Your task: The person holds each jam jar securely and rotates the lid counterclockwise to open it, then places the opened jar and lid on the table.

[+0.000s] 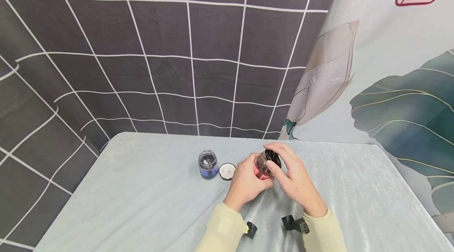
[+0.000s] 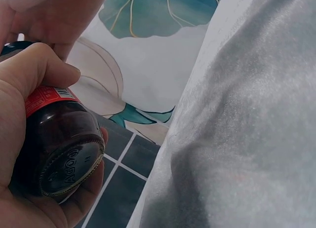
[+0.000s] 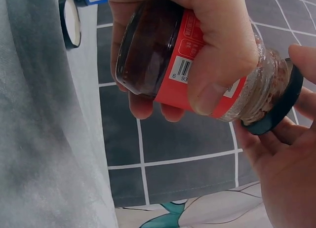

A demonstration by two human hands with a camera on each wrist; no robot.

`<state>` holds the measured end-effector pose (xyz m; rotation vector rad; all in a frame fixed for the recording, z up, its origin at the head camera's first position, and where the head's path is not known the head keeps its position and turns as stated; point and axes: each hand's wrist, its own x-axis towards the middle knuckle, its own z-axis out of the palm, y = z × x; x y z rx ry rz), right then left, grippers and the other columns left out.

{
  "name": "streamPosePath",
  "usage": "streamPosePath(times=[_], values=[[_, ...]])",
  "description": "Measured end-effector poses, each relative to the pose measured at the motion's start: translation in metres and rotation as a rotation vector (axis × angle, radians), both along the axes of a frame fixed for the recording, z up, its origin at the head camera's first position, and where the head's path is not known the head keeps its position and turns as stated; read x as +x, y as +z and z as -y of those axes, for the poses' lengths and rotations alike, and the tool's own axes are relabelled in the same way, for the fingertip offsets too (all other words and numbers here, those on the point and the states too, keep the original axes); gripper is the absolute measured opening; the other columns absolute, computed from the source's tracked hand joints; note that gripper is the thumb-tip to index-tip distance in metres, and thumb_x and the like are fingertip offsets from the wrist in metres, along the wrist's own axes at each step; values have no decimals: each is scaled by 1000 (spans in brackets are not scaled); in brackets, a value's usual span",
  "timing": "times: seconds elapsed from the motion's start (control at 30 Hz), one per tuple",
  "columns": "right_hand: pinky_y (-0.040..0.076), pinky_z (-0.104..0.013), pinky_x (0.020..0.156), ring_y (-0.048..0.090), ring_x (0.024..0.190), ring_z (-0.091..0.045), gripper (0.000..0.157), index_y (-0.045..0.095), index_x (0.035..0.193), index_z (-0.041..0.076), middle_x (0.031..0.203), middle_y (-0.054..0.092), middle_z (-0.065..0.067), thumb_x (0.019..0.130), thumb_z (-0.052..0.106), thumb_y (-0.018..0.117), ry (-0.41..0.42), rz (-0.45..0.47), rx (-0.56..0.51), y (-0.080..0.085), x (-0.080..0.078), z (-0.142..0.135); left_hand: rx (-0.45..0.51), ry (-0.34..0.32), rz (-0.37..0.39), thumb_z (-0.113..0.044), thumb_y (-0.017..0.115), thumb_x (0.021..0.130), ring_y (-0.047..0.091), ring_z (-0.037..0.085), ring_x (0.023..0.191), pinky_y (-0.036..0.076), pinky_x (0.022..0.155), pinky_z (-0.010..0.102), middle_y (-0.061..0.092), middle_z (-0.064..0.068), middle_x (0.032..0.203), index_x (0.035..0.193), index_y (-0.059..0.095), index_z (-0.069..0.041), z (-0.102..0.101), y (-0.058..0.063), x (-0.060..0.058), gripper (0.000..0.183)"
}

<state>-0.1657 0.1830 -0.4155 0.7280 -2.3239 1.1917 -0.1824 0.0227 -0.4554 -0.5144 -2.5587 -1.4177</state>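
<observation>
A glass jar [image 3: 153, 48] with a red label and dark contents is tilted in my left hand [image 1: 246, 179], whose fingers and thumb wrap round its body. Its embossed glass base [image 2: 74, 166] shows in the left wrist view. My right hand [image 1: 294, 177] grips the black lid [image 3: 279, 102] by its rim at the jar's mouth. Whether the lid is screwed on or loose I cannot tell. To the left stands an uncapped jar with a blue label [image 1: 208, 165]. Beside it a round lid [image 1: 227, 171] lies with its white inside up.
A pale grey cloth covers the table [image 1: 142, 193]. Behind it hangs a dark curtain with a white grid [image 1: 213, 35], and at the right a white curtain with a leaf print [image 1: 408, 118]. Black wrist straps [image 1: 296, 224] sit by both sleeves.
</observation>
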Motion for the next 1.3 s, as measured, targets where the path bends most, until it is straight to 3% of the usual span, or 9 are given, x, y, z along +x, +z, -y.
streamPosePath(times=[0.37,0.63,1.3], values=[[35,-18,106,56,120,-20,46,62,131,6,128,61,-8,87,-3,70,5,-69,-27,1,-1,1,15,17,13,-28,83,68,65,9,88,52,78,30,71,-5,100,118,64,-17,0,0,0,55],[34,-20,108,54,124,-18,45,62,131,6,132,60,-6,88,-1,70,-9,-24,-17,0,-1,0,28,24,13,-29,84,70,66,11,91,53,81,31,72,-2,104,119,64,-16,1,0,0,55],[34,-20,108,54,124,-20,43,62,131,6,132,59,-7,89,2,70,-29,-25,-14,-1,-2,-1,45,31,30,-31,85,73,66,12,96,53,85,33,71,-1,108,122,63,-15,2,0,-2,57]])
